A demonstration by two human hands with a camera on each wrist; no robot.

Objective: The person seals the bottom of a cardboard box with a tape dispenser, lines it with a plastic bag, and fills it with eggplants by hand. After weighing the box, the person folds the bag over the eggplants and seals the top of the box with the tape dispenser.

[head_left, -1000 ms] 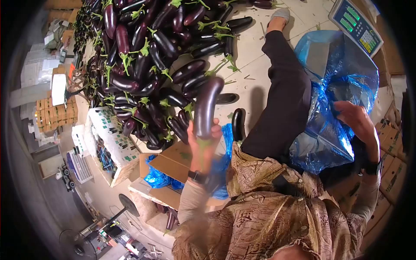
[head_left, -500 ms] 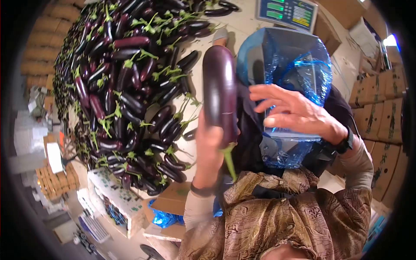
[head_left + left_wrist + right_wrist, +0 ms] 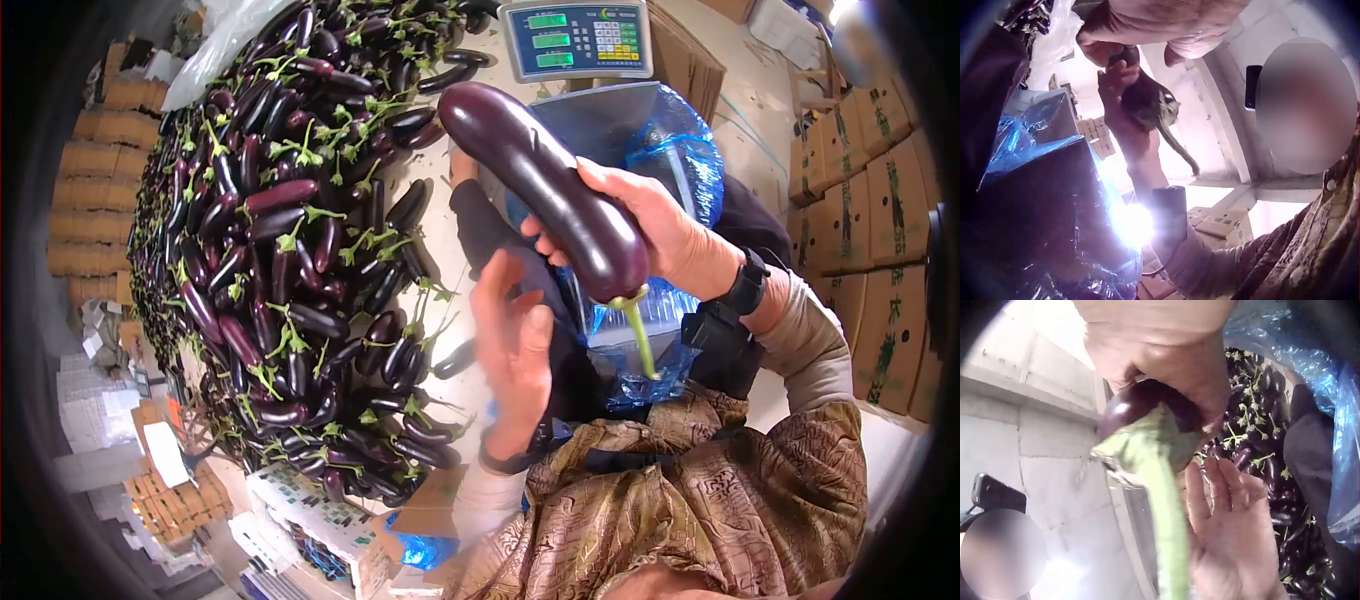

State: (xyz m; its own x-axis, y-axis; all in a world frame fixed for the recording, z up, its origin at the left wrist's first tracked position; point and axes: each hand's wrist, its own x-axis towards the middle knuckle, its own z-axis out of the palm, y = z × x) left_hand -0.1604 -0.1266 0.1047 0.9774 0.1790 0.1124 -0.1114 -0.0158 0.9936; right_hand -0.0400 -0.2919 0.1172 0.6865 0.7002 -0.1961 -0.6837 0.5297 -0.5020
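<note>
My right hand (image 3: 655, 220) grips a large glossy dark purple eggplant (image 3: 540, 180) near its stem end, fingers wrapped beneath and thumb on top. The stem points down toward my body, and in the right wrist view the green cap (image 3: 1154, 440) is close to the camera. My left hand (image 3: 515, 350) is beside the eggplant, apart from it, fingers spread and slightly blurred. The right wrist view shows that left palm (image 3: 1229, 531) turned up, holding nothing. Under the right hand lies a box lined with blue plastic film (image 3: 680, 150), partly hidden by the eggplant.
A big heap of eggplants (image 3: 290, 260) covers the floor at left. A digital scale display (image 3: 578, 40) stands beyond the lined box. Stacked cardboard cartons (image 3: 895, 210) line the right side. A white foam box (image 3: 320, 515) sits at lower left.
The eggplant has passed from my left hand to my right hand and now tilts up to the left. My right hand left the plastic film; the left is released and open.
</note>
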